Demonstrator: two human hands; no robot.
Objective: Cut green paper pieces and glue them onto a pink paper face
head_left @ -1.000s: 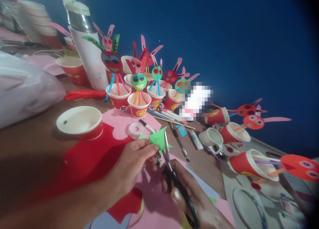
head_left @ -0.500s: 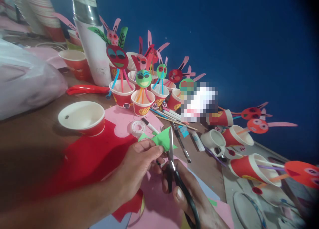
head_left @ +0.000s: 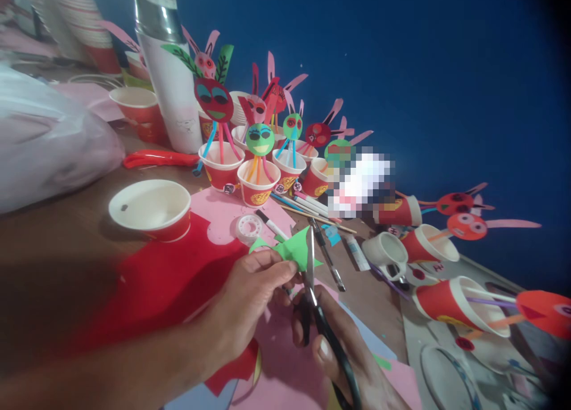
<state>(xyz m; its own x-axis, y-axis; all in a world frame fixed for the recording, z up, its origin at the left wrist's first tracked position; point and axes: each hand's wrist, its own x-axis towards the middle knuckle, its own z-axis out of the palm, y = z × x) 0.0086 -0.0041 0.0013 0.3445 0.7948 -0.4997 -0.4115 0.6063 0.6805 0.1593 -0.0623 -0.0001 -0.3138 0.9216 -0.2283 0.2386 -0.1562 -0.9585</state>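
Observation:
My left hand point(head_left: 256, 297) is closed, pinching a piece of green paper point(head_left: 296, 248) between thumb and fingers. My right hand point(head_left: 341, 341) grips black-handled scissors point(head_left: 330, 334) with the handles through its fingers. The silvery blades point away from me and lie against the right part of the green paper. Whether the blades are fully closed cannot be made out. Under both hands lie sheets of pink paper point(head_left: 285, 371) and red paper point(head_left: 178, 282). A roll of clear tape point(head_left: 248, 227) sits just beyond my left hand.
Red paper cups holding paper-faced straw figures point(head_left: 259, 187) line the back and right. An open cup point(head_left: 150, 207) stands at left, near a plastic bag point(head_left: 53, 142). A white mug point(head_left: 384, 252), glue stick point(head_left: 357, 252), pen point(head_left: 328, 255) and tall flask point(head_left: 167, 71) are around.
The whole view has shifted slightly, so things appear a little further right. Both hands keep their grips on the green paper and scissors in nearly the same pose.

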